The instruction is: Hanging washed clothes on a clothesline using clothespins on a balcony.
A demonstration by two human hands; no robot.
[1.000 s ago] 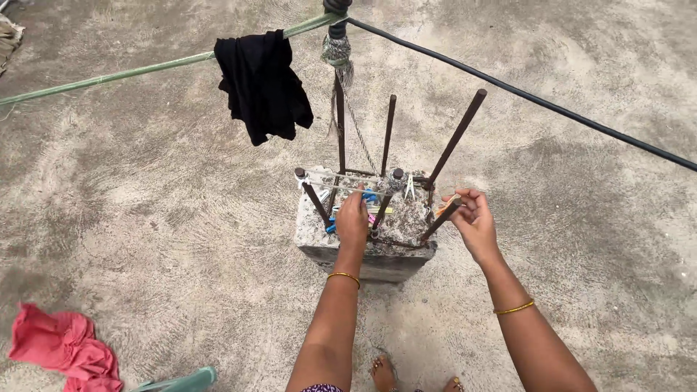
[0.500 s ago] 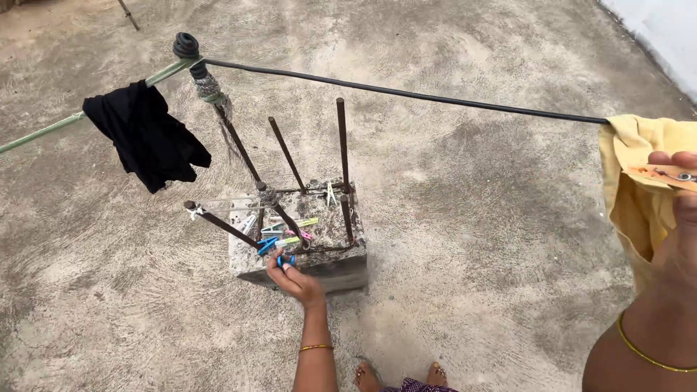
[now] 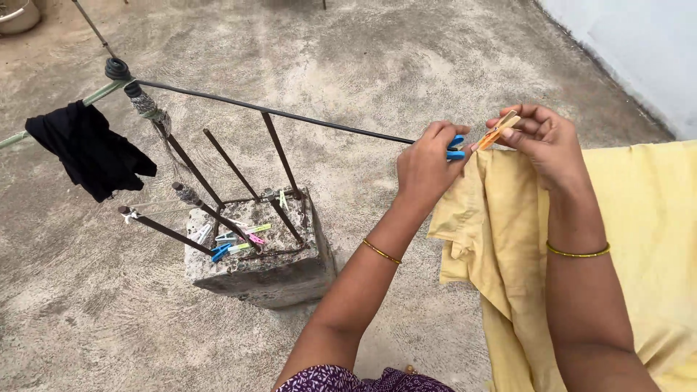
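My left hand point(image 3: 425, 165) pinches a blue clothespin point(image 3: 455, 149) and my right hand point(image 3: 546, 138) an orange clothespin point(image 3: 498, 131), both at the yellow cloth point(image 3: 653, 239) draped over the black line point(image 3: 290, 116); a shallow bite could let the cloth slip to the floor.

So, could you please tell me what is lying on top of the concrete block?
On the concrete block lie several coloured clothes pegs among rusty bars rising from it. The bars hide part of its top, so any pegs behind them cannot be seen.
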